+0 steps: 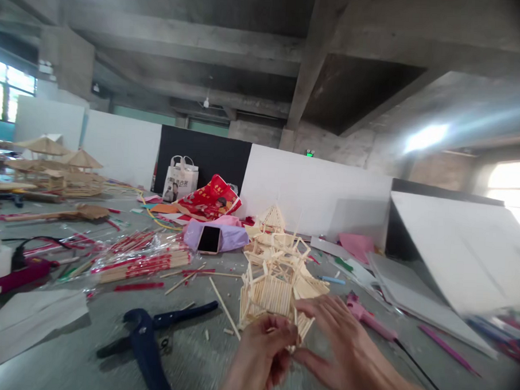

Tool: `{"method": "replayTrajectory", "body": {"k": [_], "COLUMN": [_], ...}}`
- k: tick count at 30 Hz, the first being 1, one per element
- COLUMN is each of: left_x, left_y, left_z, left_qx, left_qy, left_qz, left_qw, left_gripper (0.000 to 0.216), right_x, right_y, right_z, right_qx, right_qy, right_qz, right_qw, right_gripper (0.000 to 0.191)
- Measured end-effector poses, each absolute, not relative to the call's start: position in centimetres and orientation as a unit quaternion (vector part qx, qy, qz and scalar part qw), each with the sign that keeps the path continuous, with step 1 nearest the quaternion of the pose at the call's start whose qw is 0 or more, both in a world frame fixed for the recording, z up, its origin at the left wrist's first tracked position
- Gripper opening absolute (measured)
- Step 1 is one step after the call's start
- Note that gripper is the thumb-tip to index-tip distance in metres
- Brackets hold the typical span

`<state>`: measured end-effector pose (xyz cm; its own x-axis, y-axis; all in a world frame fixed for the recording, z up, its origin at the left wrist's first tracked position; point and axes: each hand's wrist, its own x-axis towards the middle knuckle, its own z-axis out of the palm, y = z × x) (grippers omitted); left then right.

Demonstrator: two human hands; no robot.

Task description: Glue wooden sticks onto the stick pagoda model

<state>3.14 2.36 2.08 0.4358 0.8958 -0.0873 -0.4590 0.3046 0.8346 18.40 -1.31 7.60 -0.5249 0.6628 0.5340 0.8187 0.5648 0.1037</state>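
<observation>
A pale wooden stick model of a tiered pavilion [273, 282] stands on the grey floor in front of me, its pointed roof at the far end. My left hand [257, 356] is curled around the near lower corner of the model, fingers closed on its sticks. My right hand [343, 348] reaches over from the right, with fingers pressing the same lower edge. A loose wooden stick [224, 307] lies just left of the model.
Blue-handled cutters [150, 339] lie left of my hands, and a pink glue gun [366, 317] with a black cord lies to the right. Wrapped chopsticks [140, 264], a phone on lilac cloth [209, 239], and a leaning white board [459, 255] surround the area.
</observation>
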Motion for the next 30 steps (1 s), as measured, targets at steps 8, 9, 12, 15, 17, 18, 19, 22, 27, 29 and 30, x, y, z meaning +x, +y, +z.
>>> {"method": "replayTrajectory", "body": {"k": [8, 9, 12, 15, 17, 18, 19, 22, 27, 29, 30], "left_x": [2.6, 2.6, 2.8, 2.9, 2.9, 2.9, 2.9, 3.0, 3.5, 3.7, 3.7], "left_y": [3.1, 3.2, 3.4, 3.3, 3.2, 3.1, 3.1, 2.9, 2.9, 3.1, 3.1], "left_z": [0.3, 0.2, 0.4, 1.0, 1.3, 1.4, 1.5, 1.7, 2.1, 2.3, 2.3], "left_qx": [0.336, 0.329, 0.319, 0.318, 0.313, 0.309, 0.303, 0.285, 0.247, 0.234, 0.229], "left_qy": [0.364, 0.368, 0.367, 0.355, 0.349, 0.347, 0.347, 0.336, 0.329, 0.33, 0.33], "left_qz": [0.443, 0.444, 0.451, 0.451, 0.449, 0.448, 0.447, 0.451, 0.459, 0.461, 0.462], "left_qw": [0.747, 0.748, 0.748, 0.755, 0.761, 0.764, 0.767, 0.776, 0.787, 0.79, 0.79], "left_gripper": [0.02, 0.02, 0.022, 0.023, 0.022, 0.021, 0.02, 0.016, 0.004, 0.005, 0.007], "right_x": [19.4, 19.4, 19.1, 19.0, 19.0, 19.0, 19.0, 18.9, 18.7, 18.6, 18.5], "right_y": [1.9, 2.1, 2.3, 2.3, 2.2, 2.2, 2.2, 2.1, 2.2, 2.2, 2.3], "right_z": [9.1, 9.1, 9.0, 8.8, 8.7, 8.7, 8.8, 8.9, 8.8, 8.8, 8.8], "right_qx": [-0.457, -0.458, -0.466, -0.461, -0.459, -0.46, -0.462, -0.468, -0.47, -0.473, -0.475], "right_qy": [-0.853, -0.853, -0.854, -0.858, -0.858, -0.858, -0.857, -0.854, -0.853, -0.852, -0.851], "right_qz": [-0.179, -0.178, -0.17, -0.174, -0.181, -0.183, -0.184, -0.182, -0.193, -0.193, -0.19], "right_qw": [0.178, 0.174, 0.159, 0.147, 0.141, 0.138, 0.136, 0.133, 0.121, 0.117, 0.116], "right_gripper": [0.04, 0.039, 0.038, 0.04, 0.041, 0.041, 0.041, 0.038, 0.038, 0.038, 0.036]}}
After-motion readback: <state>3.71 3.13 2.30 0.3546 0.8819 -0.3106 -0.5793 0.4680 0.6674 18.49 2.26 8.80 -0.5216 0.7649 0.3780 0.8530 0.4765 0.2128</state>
